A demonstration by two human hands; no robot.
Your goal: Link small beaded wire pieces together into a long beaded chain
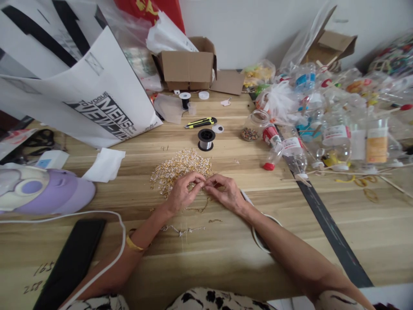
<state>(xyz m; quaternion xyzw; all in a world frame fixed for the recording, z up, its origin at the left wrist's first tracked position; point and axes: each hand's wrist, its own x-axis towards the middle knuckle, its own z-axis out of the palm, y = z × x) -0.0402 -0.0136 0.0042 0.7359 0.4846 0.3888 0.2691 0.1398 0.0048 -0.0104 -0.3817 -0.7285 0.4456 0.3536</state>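
Over the wooden tabletop [226, 267], left hand [182, 193] and right hand [227, 193] angle inward beside piled chains [180, 165], fingers [195, 176] pinched, any hold unclear.

Head-worn; looks forward and down from above, fairly near left hand [183, 193] and right hand [227, 193] at mid-frame.

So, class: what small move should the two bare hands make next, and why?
Perhaps part the bare left hand and bare right hand slightly, to check the work: they meet fingertip to fingertip at the edge of the glittering gold-and-silver heap of small pieces, hiding anything pinched there.
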